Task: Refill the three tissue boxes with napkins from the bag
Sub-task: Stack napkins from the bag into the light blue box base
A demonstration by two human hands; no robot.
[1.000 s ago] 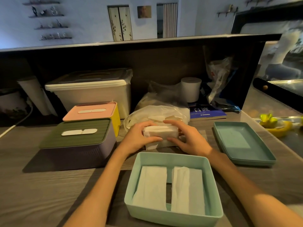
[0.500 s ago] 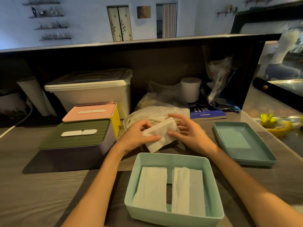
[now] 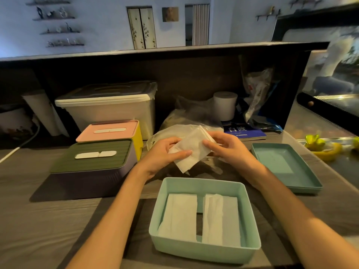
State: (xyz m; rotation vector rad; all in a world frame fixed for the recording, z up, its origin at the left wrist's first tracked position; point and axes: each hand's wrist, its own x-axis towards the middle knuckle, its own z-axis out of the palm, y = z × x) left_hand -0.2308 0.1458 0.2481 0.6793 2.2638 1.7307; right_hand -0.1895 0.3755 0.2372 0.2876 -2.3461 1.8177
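Dim indoor light with a bluish cast. The wall (image 3: 108, 26) at twelve o'clock is brightest, the shelf recess (image 3: 194, 74) dark. Glare at three o'clock; the edges bend and blur.

white napkin stack (image 3: 192, 152) held tilted above open teal box (image 3: 204, 247) holding two napkin piles.

Both my forearms reach forward and angle inward. My left hand (image 3: 165, 154) pinches the napkins (image 3: 191, 151) with thumb on top; my right hand (image 3: 228, 150) grips their other side, fingers curled.
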